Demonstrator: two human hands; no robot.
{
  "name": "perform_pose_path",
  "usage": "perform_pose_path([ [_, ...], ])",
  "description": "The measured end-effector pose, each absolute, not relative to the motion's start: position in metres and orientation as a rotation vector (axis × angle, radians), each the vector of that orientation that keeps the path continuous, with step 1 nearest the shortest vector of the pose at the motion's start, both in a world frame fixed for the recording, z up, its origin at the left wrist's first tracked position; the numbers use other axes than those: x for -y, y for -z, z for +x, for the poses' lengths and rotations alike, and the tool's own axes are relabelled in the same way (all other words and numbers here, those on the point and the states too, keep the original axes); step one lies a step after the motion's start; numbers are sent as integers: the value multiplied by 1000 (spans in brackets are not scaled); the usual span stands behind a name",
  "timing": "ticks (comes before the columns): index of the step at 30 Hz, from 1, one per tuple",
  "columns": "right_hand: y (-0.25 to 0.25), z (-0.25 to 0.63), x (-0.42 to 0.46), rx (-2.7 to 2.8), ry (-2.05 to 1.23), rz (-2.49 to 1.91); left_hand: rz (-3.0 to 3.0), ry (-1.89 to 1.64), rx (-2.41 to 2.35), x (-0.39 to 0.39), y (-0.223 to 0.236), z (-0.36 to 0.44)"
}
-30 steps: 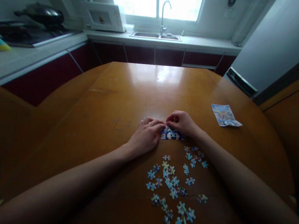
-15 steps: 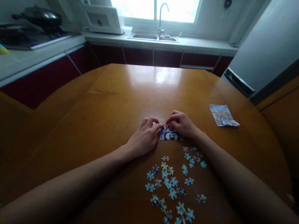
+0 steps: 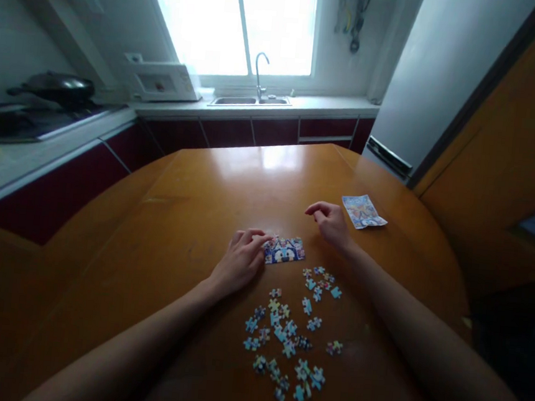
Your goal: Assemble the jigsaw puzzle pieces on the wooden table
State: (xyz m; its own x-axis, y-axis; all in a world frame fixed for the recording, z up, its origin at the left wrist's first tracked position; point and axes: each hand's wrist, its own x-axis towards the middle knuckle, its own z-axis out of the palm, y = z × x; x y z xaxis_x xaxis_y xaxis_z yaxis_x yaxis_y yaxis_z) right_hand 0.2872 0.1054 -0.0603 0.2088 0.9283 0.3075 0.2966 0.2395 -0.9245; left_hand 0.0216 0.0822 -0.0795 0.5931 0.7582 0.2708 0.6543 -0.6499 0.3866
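Observation:
The joined part of a jigsaw puzzle lies on the wooden table, showing a blue cartoon face. My left hand rests at its left side, fingers stretched out, with the fingertips on the upper left edge. To the upper right of the puzzle, apart from it, my right hand hovers with loosely bent fingers. I see nothing between its thumb and forefinger. Nearer to me, between my forearms, many loose puzzle pieces are spread out, and a smaller cluster of pieces sits just below the puzzle's right end.
A creased printed sheet lies beyond my right hand on the round-ended table. Past the table's far edge stand a counter with a sink, a stove with a covered pan at left, and a fridge at right.
My right hand has come off the puzzle and moved to the right, uncovering its right end. My left hand stays at the left edge. The view has shifted and tilted slightly.

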Motion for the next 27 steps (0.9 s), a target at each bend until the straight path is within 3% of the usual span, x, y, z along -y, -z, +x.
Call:
perform_pose_path([
  [9, 58, 324, -51, 1437, -618, -1414, 2676, -593, -1159, -87, 86, 19],
  [27, 63, 335, -53, 1638, -564, -1526, 2702, -561, -1159, -88, 83, 20],
])
